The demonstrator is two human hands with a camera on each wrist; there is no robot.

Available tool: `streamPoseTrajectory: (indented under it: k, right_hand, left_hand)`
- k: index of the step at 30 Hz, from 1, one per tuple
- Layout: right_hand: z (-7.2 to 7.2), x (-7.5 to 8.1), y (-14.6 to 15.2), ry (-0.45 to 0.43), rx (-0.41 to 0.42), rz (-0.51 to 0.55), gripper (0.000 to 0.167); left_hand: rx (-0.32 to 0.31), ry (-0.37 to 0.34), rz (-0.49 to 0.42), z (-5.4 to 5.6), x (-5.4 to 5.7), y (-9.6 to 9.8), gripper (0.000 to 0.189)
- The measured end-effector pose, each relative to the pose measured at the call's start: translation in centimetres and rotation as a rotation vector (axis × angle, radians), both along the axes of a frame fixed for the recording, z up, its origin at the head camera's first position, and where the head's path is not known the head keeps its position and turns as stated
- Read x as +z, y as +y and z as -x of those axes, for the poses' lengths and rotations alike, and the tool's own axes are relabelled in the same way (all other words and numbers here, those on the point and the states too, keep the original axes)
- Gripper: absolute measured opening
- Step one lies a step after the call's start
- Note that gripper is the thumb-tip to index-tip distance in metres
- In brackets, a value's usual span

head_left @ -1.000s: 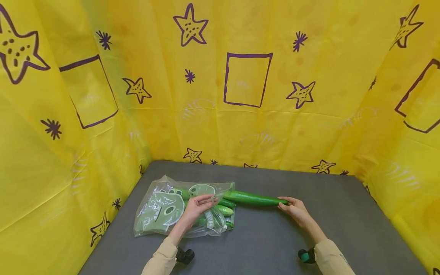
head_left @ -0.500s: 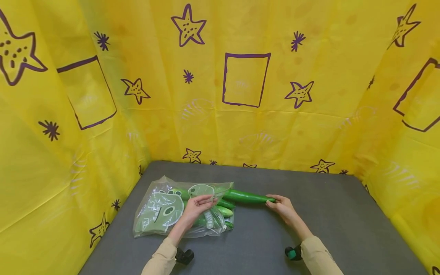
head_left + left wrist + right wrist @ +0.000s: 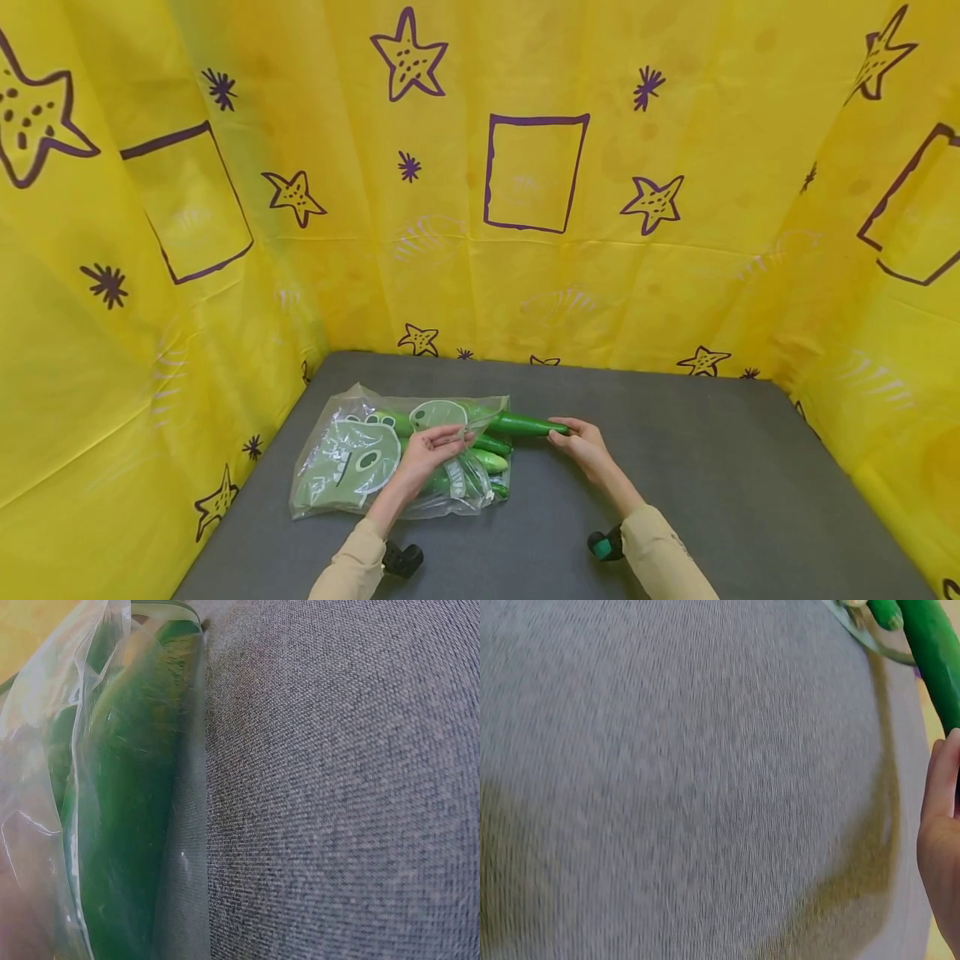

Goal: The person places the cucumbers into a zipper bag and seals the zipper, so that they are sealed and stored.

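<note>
A clear plastic bag (image 3: pixel 352 471) with a green cartoon print lies on its side, its mouth facing right. Several green cucumbers (image 3: pixel 491 462) are inside, their ends showing at the opening. My left hand (image 3: pixel 429 454) pinches the upper layer of the bag near the mouth, lifting it a little. With thumb and fingers, my right hand (image 3: pixel 588 452) holds the tapered end of a long cucumber (image 3: pixel 531 425), whose other part is inside the bag. The left wrist view shows a cucumber (image 3: pixel 124 847) close up through the film.
A grey cloth-covered table (image 3: pixel 712 483) lies under everything. Yellow curtains (image 3: pixel 450 275) with purple stars stand at the back and both sides. Dark wrist devices (image 3: pixel 403 560) sit at both sleeves.
My right hand has moved left, sliding the long cucumber farther into the bag; less of it sticks out. My left hand and the bag have stayed almost in place.
</note>
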State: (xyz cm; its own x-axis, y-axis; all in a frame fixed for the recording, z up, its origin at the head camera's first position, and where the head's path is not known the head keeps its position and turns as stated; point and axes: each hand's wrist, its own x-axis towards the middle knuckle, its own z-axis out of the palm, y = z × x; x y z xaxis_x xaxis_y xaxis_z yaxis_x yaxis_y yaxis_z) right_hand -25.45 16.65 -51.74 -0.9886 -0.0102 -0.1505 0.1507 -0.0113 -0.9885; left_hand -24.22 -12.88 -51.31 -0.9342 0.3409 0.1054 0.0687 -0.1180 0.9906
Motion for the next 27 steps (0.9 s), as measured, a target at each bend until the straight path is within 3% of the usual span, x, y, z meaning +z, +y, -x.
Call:
streamPoseTrajectory:
  k: [9,18,27]
  right_hand:
    - [0.1,-0.1,-1.2,0.002,0.003,0.04,0.038]
    - [0.1,-0.1,-2.2,0.068,0.045,0.095,0.044]
    - [0.5,0.2,-3.9,0.035,-0.005,0.077,0.04]
  left_hand:
    - [-0.01,0.014,-0.012,0.0,0.0,0.0,0.045]
    - [-0.004,0.014,-0.004,0.1,-0.1,-0.2,0.044]
    - [-0.01,0.033,-0.017,0.1,-0.2,-0.1,0.041]
